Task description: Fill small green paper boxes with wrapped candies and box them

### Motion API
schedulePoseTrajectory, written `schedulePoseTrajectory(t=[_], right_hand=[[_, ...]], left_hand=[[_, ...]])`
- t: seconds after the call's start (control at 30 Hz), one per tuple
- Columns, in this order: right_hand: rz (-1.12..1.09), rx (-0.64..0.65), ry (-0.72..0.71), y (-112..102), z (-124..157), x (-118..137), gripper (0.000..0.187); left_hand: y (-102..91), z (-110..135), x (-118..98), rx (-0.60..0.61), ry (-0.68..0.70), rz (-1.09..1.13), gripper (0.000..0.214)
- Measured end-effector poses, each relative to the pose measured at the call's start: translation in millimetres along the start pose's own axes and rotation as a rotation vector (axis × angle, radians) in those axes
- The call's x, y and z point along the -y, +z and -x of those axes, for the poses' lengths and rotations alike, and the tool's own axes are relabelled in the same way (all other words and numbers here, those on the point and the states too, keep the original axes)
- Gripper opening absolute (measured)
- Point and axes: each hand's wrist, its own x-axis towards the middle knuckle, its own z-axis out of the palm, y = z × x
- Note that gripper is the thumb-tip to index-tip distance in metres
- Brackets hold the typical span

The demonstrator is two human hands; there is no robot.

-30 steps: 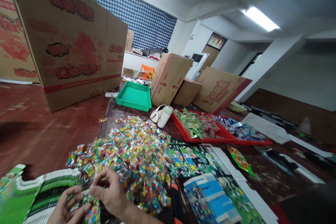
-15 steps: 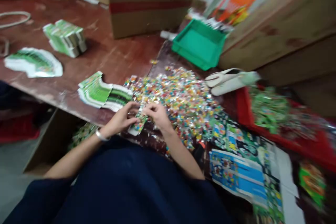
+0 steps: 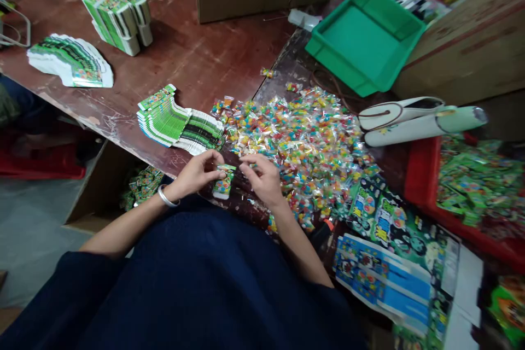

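My left hand (image 3: 196,174) is closed around a small green printed box (image 3: 223,182) at the near edge of the table, a bracelet on its wrist. My right hand (image 3: 262,176) is just right of the box, fingers curled and pinched at its top; what they pinch is too small to make out. Directly behind both hands lies a big heap of clear candy packets (image 3: 299,139) with colourful sweets. A fanned stack of flat green box blanks (image 3: 176,123) lies left of the heap.
A green plastic tray (image 3: 365,35) and cardboard cartons stand at the back. A white rolled pouch (image 3: 414,120) lies right of the heap, beside a red tray (image 3: 422,175) of green packets. Folded boxes (image 3: 118,13), another fan of blanks (image 3: 69,60) and printed sheets (image 3: 385,273) lie around.
The view has swung from the room down to the table edge and my lap. Both hands stay together on the small green box, now held more upright.
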Motion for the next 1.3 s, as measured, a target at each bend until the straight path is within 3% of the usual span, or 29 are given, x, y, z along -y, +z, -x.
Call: schedulePoseTrajectory(t=[0.1,0.23,0.33,0.47,0.57,0.73,0.9,1.03,1.17,1.3], right_hand=[[0.331,-0.060,0.016,-16.7,-13.3,-19.5,0.021],[0.652,0.061,-0.019,-14.1,-31.0,-35.1,0.026],[0.768,0.048,0.045,-1.9,-36.9,-36.2,0.019],[0.843,0.087,0.063,1.8,-38.0,-32.5,0.019],[0.857,0.153,0.024,-2.8,-39.0,-31.0,0.020],[0.725,0.118,0.045,-17.3,-39.4,-28.4,0.019],[0.056,-0.049,0.073,-46.8,-29.5,-9.2,0.009],[-0.257,0.105,0.141,-53.9,-24.4,12.4,0.020],[-0.230,0.244,0.175,-42.4,-26.6,20.3,0.017],[0.013,0.122,0.040,-31.3,-28.1,19.0,0.009]], left_hand=[[-12.8,2.2,5.9,-0.057,-0.048,-0.107,0.033],[-19.3,4.6,11.4,-0.080,-0.097,-0.050,0.043],[-16.8,5.8,9.5,-0.028,-0.108,-0.039,0.050],[-12.8,5.8,3.0,0.098,-0.097,-0.038,0.035],[-10.3,4.8,3.8,0.113,-0.125,0.006,0.029],[-6.1,3.2,13.5,0.058,-0.101,-0.010,0.038],[-0.3,2.2,12.4,0.057,-0.059,-0.206,0.025],[4.9,-1.1,9.2,0.118,-0.010,-0.224,0.022],[7.7,-4.3,7.8,0.172,0.030,-0.201,0.023],[11.3,-5.1,8.0,0.159,0.038,-0.177,0.020]])
